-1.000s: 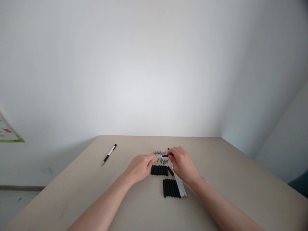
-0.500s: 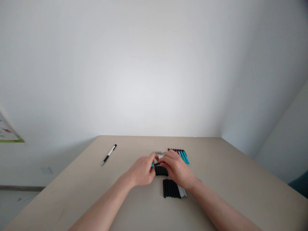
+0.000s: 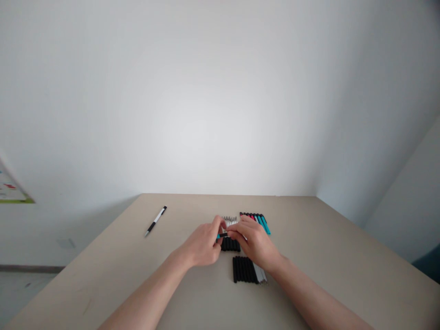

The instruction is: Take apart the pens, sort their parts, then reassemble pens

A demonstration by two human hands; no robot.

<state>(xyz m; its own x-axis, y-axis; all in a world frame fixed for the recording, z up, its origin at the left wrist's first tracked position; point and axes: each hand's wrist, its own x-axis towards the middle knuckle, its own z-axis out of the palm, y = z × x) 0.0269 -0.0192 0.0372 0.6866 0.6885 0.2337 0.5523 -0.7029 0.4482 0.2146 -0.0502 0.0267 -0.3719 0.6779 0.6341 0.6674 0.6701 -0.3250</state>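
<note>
Beige table [image 3: 192, 298] spreads under my forearms [image 3: 144, 293], which reach in from its near side. Nearest pcs: row of black tubes [image 3: 244, 269], side by side, ends twd the far edge, w/ white refills [image 3: 260, 274] along their right side, metal tips twd me, other ends hidden by my R hand [image 3: 256, 240]. Just beyond, a 2nd black row [image 3: 231, 244], shorter, its left end partly covered by my L hand [image 3: 205, 243].

L hand grasps a teal-and-black pc [image 3: 223, 235], fingers curled round the teal part; R hand pinches its black end w/ the fingertips. Pc is held above the table, abt midway btwn left & right edges; prob. a pen barrel, but my fingers hide most of it.

Past it, small whitish bits [image 3: 231, 224], then a row of springs [image 3: 229, 218]. Right of those, behind R hand, teal & pink barrels [image 3: 264, 224] w/ black ends facing the far edge. Over twd the far left corner, a white-and-black pen [image 3: 156, 221] lies slanted, metal tip twd the near side.

Beyond the far edge, white wall [image 3: 220, 101]; off to the left, part of a poster [image 3: 12, 188] w/ green border.
</note>
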